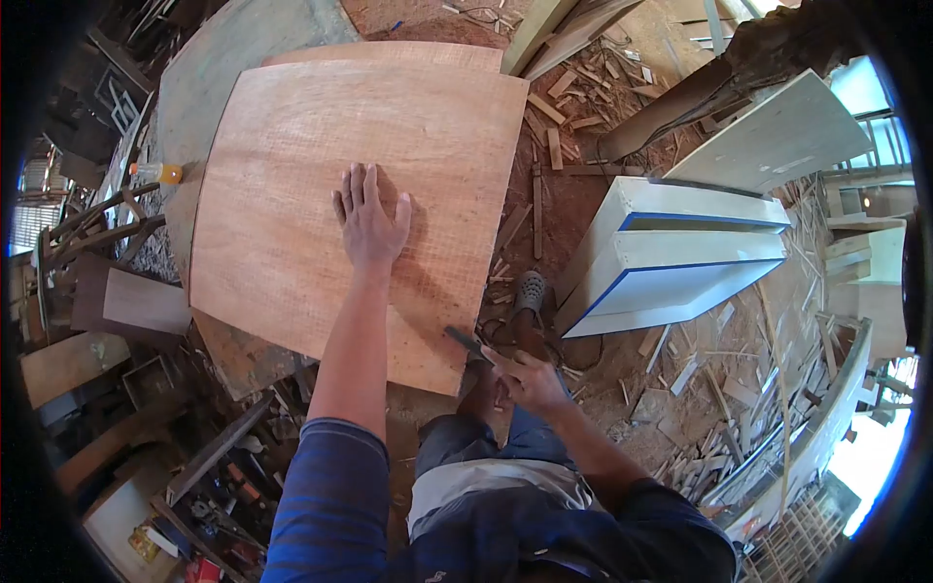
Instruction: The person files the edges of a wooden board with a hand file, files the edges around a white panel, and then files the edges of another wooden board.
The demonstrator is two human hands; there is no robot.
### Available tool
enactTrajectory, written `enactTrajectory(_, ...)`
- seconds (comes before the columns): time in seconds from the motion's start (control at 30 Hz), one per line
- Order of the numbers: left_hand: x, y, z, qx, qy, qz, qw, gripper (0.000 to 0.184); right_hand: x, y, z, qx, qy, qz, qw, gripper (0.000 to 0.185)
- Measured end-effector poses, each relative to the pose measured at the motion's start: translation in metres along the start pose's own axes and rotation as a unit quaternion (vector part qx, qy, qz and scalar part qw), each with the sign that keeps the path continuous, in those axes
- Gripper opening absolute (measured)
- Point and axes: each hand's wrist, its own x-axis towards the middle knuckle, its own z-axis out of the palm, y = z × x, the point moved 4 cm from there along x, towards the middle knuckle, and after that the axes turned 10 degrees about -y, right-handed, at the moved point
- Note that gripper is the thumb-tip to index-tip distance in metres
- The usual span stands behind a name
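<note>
A large reddish-brown wooden sheet [282, 194] lies on a worn work table [194, 97], with the edge of another sheet [408, 53] showing beneath it at the far side. My left hand [371, 219] rests on the sheet's upper face, palm down with its fingers spread. At the sheet's near right corner, my right hand [525, 379] is closed on a dark, narrow tool [462, 339]. The tool's tip lies over the sheet near its right edge. What kind of tool it is cannot be made out.
White box-like panels with blue edges [671, 282] stand on the floor at right, beside a leaning board [777, 136]. Wood scraps [724, 389] litter the floor. A bottle with an orange label [155, 173] is at the table's left edge. Frames and boards crowd the left.
</note>
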Motion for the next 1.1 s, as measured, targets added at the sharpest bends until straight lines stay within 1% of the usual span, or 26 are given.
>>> enactTrajectory(0.03,0.004,0.001,-0.001,0.007,0.001,0.000,1.000,0.076,0.006,0.010,-0.007,-0.057,-0.016,0.008,0.998,0.061)
enactTrajectory(0.13,0.004,0.002,-0.001,-0.008,0.006,0.008,1.000,0.077,0.039,0.024,-0.027,-0.140,0.001,-0.021,0.990,0.063)
enactTrajectory(0.2,0.005,0.000,0.001,0.002,0.007,0.011,1.000,0.078,0.089,0.026,-0.058,-0.167,0.046,0.004,0.985,0.063)
enactTrajectory(0.3,0.006,0.000,0.002,-0.009,0.006,0.013,1.000,0.081,0.147,0.014,-0.118,-0.166,0.090,-0.035,0.981,0.059)
enactTrajectory(0.4,0.007,0.001,-0.003,-0.021,-0.001,0.012,1.000,0.084,0.130,0.024,-0.133,-0.177,0.076,-0.094,0.977,0.055)
enactTrajectory(0.43,0.008,0.001,-0.003,-0.025,-0.005,0.012,1.000,0.084,0.114,0.039,-0.134,-0.160,0.089,-0.111,0.977,0.052)
enactTrajectory(0.53,0.009,0.003,-0.004,-0.012,-0.010,0.018,1.000,0.089,0.116,0.059,-0.150,-0.178,0.078,-0.074,0.978,0.048)
enactTrajectory(0.57,0.007,0.002,-0.003,-0.006,-0.016,0.018,1.000,0.091,0.134,0.065,-0.153,-0.177,0.088,-0.076,0.977,0.047)
enactTrajectory(0.63,0.009,0.002,-0.001,0.007,-0.019,0.025,0.999,0.094,0.196,0.054,-0.176,-0.180,0.119,-0.082,0.973,0.044)
enactTrajectory(0.73,0.010,0.001,-0.002,0.003,-0.021,0.035,0.999,0.098,0.237,0.053,-0.199,-0.217,0.128,-0.095,0.963,0.043)
enactTrajectory(0.77,0.011,0.004,-0.004,0.002,-0.026,0.032,0.999,0.098,0.230,0.058,-0.200,-0.234,0.112,-0.089,0.962,0.046)
enactTrajectory(0.83,0.012,0.006,-0.007,-0.001,-0.042,0.025,0.999,0.099,0.183,0.069,-0.206,-0.189,0.087,-0.086,0.974,0.046)
enactTrajectory(0.87,0.018,0.007,-0.008,0.003,-0.045,0.031,0.998,0.099,0.176,0.072,-0.211,-0.167,0.071,-0.089,0.979,0.047)
enactTrajectory(0.93,0.015,0.008,-0.009,0.011,-0.066,0.022,0.998,0.100,0.191,0.084,-0.221,-0.185,0.073,-0.082,0.976,0.046)
enactTrajectory(0.97,0.015,0.008,-0.007,0.018,-0.066,0.031,0.997,0.101,0.193,0.091,-0.223,-0.191,0.067,-0.076,0.976,0.045)
enactTrajectory(1.07,0.016,0.008,-0.007,0.024,-0.087,0.035,0.995,0.105,0.260,0.083,-0.245,-0.179,0.136,-0.108,0.968,0.046)
enactTrajectory(1.1,0.017,0.008,-0.007,0.029,-0.091,0.036,0.995,0.107,0.264,0.081,-0.252,-0.190,0.129,-0.111,0.967,0.046)
